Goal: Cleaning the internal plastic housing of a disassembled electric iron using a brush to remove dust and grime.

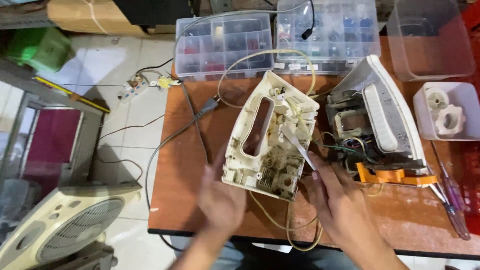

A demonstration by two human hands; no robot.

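Partly blurred, the left hand (220, 200) hides its fingers, so its grip cannot be told. The right hand (340, 202) pinches a thin white strip (299, 145) running toward ten o'clock. A cream iron shell (267, 137) lies mid-worktop (190, 165), at twelve o'clock of both hands, the left touching its lower edge. Wrists run off the frame's bottom.

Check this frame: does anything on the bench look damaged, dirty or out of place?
Yes. The cream appliance housing under the left hand and right hand lies opened up, its inside stained brown. Beside it, the dismantled unit shows bare windings and loose coloured wires. A cream cord trails off the table edge.
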